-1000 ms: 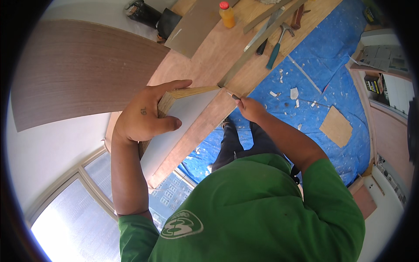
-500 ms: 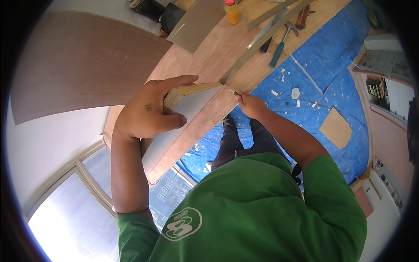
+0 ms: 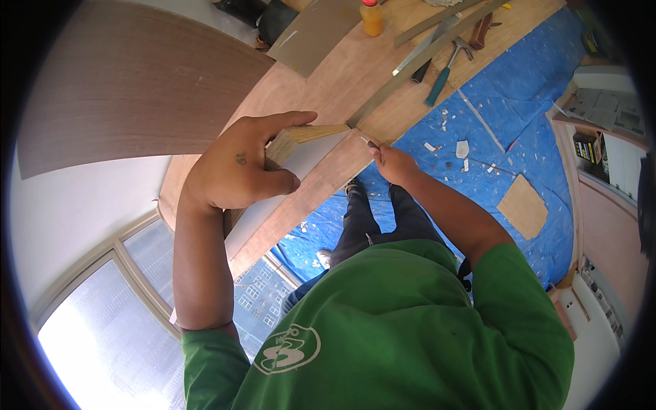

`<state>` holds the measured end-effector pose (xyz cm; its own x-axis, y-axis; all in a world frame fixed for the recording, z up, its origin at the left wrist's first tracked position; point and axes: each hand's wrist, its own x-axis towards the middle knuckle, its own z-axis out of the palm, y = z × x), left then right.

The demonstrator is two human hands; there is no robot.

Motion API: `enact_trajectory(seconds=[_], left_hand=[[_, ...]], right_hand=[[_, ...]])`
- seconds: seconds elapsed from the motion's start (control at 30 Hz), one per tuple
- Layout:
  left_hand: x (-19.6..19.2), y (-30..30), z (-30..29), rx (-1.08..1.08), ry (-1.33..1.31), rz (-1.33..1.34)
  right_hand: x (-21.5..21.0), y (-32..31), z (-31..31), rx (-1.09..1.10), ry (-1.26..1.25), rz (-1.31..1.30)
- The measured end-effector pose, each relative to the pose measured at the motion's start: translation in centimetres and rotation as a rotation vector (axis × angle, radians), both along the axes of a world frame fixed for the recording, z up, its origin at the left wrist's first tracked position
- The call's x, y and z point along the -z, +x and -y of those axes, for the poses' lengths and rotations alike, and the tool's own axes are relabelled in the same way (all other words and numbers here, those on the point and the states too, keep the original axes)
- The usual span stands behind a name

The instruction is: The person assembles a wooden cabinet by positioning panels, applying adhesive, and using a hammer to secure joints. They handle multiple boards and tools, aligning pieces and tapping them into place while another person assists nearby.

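My left hand [image 3: 236,164] is closed over a board with a white face and bare wood edges [image 3: 314,132], thumb on the white face and fingers over the far side. The board stands tilted on a wooden worktop [image 3: 311,195]. My right hand [image 3: 395,165] grips a small tool with a dark handle and a thin metal tip [image 3: 367,140]. Its tip points at the board's far corner, beside the end of a long wooden strip [image 3: 410,70]; whether it touches is too small to tell. Most of the handle is hidden in my fingers.
On the worktop lie a claw hammer [image 3: 447,72], a handsaw [image 3: 447,29], a wooden hand plane [image 3: 481,33] and a bottle of orange liquid [image 3: 372,19]. A large brown panel [image 3: 137,82] leans at the left. Blue sheeting [image 3: 526,137] with scraps covers the floor.
The whole view has shifted slightly. Both hands keep their grips, and the board and the small tool stay in nearly the same place.
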<state>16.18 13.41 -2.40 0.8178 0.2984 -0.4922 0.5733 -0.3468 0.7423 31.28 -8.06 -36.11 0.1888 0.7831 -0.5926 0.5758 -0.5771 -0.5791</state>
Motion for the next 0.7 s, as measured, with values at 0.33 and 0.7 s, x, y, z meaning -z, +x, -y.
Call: enact_trajectory(seconds=[0.33, 0.7], left_hand=[[-0.3, 0.0, -0.3, 0.013, -0.035, -0.088], [-0.6, 0.2, -0.7, 0.011, -0.002, -0.087]], right_hand=[[0.9, -0.2, 1.6, 0.015, 0.115, 0.066], [1.6, 0.0, 3.4, 0.044, 0.155, 0.135]])
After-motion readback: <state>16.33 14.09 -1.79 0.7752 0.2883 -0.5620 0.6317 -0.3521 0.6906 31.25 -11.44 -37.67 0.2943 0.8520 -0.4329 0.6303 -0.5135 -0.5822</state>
